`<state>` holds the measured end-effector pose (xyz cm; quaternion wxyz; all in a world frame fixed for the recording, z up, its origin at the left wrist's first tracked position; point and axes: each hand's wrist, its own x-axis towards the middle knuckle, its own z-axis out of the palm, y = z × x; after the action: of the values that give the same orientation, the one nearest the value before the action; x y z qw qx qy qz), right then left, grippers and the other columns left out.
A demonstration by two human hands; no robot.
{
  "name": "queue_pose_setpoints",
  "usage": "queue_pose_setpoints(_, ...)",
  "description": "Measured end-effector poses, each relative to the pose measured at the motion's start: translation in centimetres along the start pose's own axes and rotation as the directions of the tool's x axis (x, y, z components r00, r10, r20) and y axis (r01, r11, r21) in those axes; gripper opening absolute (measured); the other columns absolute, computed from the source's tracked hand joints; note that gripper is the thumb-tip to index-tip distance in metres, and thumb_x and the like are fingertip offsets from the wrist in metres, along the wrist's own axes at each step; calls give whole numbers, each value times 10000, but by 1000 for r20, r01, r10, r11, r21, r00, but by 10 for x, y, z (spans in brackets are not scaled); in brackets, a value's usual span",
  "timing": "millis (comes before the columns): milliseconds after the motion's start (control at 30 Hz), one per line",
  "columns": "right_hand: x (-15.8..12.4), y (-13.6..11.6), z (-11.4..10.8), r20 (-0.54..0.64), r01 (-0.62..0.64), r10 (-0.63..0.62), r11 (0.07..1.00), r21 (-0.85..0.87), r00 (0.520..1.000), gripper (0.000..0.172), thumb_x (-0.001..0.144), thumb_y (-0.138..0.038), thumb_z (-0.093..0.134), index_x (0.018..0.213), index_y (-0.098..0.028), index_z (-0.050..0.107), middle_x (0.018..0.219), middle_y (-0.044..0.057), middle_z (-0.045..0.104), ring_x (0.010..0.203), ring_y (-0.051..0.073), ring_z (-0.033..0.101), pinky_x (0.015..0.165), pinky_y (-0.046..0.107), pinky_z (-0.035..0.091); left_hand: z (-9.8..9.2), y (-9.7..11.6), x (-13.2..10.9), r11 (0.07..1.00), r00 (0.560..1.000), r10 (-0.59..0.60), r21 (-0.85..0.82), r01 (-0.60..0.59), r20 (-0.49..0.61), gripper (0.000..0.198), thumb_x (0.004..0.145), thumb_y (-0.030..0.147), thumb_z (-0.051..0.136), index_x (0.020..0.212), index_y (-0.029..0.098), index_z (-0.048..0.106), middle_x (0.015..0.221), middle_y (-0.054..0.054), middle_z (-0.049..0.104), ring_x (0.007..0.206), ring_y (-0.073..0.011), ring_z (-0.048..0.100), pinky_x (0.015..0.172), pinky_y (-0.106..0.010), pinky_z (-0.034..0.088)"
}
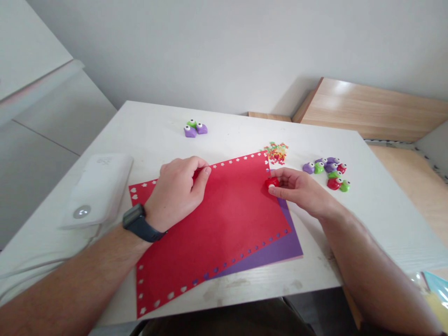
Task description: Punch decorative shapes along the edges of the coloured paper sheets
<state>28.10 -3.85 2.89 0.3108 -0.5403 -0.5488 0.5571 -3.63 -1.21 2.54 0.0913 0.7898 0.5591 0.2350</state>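
A red sheet of paper (231,210) lies askew on the table, its edges cut with small star, heart and flower-like holes. My left hand (184,186) has its thumb and forefinger closed on the sheet's top edge. In my right hand (297,189) is a small red craft punch (271,183), gripped between thumb and fingers at the sheet's right edge, below the top corner. Whether the paper is inside the punch's slot I cannot tell. Under the red sheet, a purple sheet (259,261) shows at the lower right.
Colourful paper cut-outs (277,153) are heaped beyond the top right corner. Several purple, green and red punches (331,169) stand at the right, and three more punches (195,129) at the back. A white device (98,189) with a cable occupies the left side of the white table (147,126).
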Motion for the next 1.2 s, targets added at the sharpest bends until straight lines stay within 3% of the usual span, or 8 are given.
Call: queue_pose_setpoints(1200,-1,2,0,7,5,-5,1000,-8,1000,376,821,-410,879,1103,-210,731,989,46,783,822,173,700,770,340,568,0,0,0,1000,1000,-7,-1,7,3,219,1042,371,458,983,235,619,924,-55,716,909,-268,646,854,-406,464)
